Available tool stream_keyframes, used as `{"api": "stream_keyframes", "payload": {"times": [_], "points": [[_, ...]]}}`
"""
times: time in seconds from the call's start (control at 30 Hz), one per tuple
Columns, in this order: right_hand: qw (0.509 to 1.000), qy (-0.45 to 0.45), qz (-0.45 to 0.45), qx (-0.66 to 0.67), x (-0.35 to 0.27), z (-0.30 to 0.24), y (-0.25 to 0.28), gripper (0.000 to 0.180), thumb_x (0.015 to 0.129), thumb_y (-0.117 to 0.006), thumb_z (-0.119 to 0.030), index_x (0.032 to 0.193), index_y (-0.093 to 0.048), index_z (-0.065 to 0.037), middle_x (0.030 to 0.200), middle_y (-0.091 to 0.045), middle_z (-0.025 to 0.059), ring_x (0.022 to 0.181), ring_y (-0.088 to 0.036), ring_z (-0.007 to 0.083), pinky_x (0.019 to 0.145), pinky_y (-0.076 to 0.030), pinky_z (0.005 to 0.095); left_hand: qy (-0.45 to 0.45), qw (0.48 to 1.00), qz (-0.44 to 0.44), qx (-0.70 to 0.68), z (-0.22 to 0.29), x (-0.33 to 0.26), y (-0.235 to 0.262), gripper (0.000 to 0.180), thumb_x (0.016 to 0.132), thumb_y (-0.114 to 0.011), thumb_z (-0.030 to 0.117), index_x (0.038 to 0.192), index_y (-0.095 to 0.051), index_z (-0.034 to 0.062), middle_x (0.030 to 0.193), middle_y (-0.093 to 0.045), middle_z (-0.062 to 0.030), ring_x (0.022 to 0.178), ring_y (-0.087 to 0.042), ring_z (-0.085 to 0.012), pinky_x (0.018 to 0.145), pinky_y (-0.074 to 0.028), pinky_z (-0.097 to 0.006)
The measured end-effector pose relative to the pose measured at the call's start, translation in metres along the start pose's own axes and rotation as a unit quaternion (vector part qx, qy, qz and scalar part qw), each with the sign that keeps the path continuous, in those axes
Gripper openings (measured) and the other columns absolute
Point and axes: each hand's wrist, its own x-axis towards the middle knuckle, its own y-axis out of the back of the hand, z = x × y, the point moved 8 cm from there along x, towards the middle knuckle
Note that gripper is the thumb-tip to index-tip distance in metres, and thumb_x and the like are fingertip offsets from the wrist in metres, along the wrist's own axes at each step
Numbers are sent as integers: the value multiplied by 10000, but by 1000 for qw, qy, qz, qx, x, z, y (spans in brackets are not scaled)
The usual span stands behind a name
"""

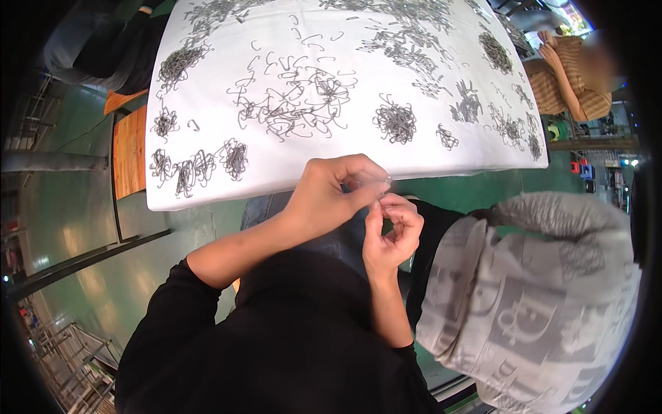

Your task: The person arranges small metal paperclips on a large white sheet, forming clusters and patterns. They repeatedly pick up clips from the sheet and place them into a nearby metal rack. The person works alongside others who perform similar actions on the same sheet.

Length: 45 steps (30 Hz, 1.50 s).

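Note:
Just past the near edge of the white-covered table (289, 162), my left hand (331, 190) and my right hand (392, 234) meet at the fingertips. Both are closed in a pinch. Something small and thin seems to sit between the fingers, but it is blurred and mostly covered. On the table ahead lies a loose spread of dark, curved wire hooks (296, 103). A dense round heap of hooks (396, 123) is beyond my right hand. Several small bunches of hooks (234, 157) line the near left corner.
Flat bunches of straighter wire pieces (407, 52) cover the far right of the table. Close at my right is a person in a patterned grey garment (524, 303). Another person in a striped top (572, 76) is at the right side. A wooden stool (129, 152) stands at the left.

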Motion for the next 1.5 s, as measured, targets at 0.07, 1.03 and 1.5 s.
{"api": "stream_keyframes", "payload": {"times": [0.07, 1.03, 1.5], "points": [[999, 40, 2, -33, 1, 0, -2, 290, 753, -682, 121, 921, -492, -19, 889, -642, 139, 750, -631, 202, 692, -518, 278, -4, 1000, -2, -12, -3, -1, 0, 105, 844, -678, 27, 945, -680, -4, 881, -681, -28, 780, -597, -59, 684, -495, -217], [866, 140, -349, -331, 141, 127, -190, 418, 664, -623, 68, 1002, -715, -161, 1051, -593, 9, 1022, -533, 221, 842, -414, 368, -171, 976, 32, 132, -11, -27, 31, 140, 761, -728, 50, 893, -694, 82, 865, -661, -19, 795, -602, -191, 726, -476, -318], [829, 86, -482, -270, 153, 122, -236, 451, 712, -509, 109, 975, -719, -192, 1009, -607, 41, 992, -571, 245, 837, -479, 370, -172, 978, 9, 117, -29, -25, 29, 78, 825, -673, 131, 896, -659, 102, 903, -632, -18, 837, -607, -211, 747, -498, -340]]}}
